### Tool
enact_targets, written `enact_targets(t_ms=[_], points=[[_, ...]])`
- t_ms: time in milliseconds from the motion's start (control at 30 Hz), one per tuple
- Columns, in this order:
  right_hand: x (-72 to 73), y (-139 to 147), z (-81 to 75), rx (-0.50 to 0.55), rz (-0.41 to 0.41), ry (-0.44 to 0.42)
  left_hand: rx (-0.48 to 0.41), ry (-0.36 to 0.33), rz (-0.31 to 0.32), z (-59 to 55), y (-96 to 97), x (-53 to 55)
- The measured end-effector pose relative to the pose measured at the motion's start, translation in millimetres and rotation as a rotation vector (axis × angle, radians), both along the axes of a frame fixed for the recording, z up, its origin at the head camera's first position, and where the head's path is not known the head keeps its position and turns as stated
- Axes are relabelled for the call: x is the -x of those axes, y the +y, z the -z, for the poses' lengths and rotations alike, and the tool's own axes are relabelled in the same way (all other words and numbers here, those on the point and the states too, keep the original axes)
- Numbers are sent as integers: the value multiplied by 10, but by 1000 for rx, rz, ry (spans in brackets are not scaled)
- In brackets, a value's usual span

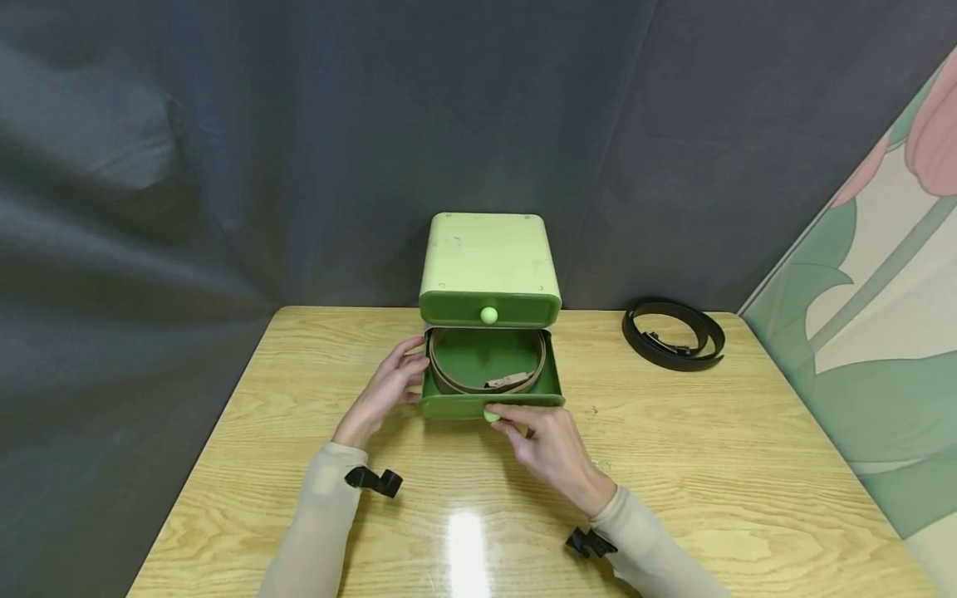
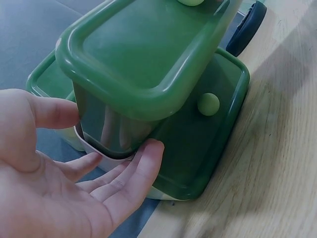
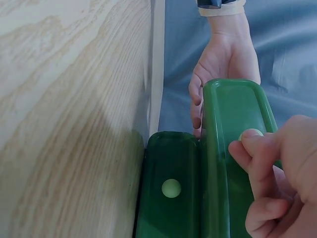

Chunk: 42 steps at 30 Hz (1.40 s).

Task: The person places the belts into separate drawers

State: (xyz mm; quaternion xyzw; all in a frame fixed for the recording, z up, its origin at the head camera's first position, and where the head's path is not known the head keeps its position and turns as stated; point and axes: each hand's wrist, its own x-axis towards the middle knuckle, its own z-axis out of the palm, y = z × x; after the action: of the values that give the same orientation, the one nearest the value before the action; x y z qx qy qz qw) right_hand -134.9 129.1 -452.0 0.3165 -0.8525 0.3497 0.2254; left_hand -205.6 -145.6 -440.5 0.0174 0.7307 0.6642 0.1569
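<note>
A small chest of drawers (image 1: pixel 491 253), cream with green fronts, stands at the back of the table. Its middle drawer (image 1: pixel 456 407) is pulled out, with a coiled brown belt (image 1: pixel 516 382) inside. My right hand (image 1: pixel 549 444) pinches the round light-green knob (image 1: pixel 491 414) of this drawer between thumb and fingers. Along the drawer's left side lies my left hand (image 1: pixel 385 390), fingers loosely spread and fingertips at the side wall, thumb near the upper edge. In the left wrist view, the thumb and fingers (image 2: pixel 148 168) sit around that side without curling round it.
Below the pulled-out drawer is a closed bottom drawer (image 3: pixel 171 158) with its own knob. The top drawer (image 1: pixel 523 311) is closed too. A coiled black belt (image 1: pixel 673 357) lies on the wooden table (image 1: pixel 748 465) at the back right. A dark curtain (image 1: pixel 336 149) hangs behind.
</note>
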Motion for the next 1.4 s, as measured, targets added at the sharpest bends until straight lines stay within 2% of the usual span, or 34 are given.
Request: enact_targets(t_ms=[667, 1400], points=[[23, -29, 9, 55, 18, -65, -5, -1, -8, -12, 14, -12], [62, -31, 11, 58, 61, -57, -13, -5, 2, -8, 7, -7]])
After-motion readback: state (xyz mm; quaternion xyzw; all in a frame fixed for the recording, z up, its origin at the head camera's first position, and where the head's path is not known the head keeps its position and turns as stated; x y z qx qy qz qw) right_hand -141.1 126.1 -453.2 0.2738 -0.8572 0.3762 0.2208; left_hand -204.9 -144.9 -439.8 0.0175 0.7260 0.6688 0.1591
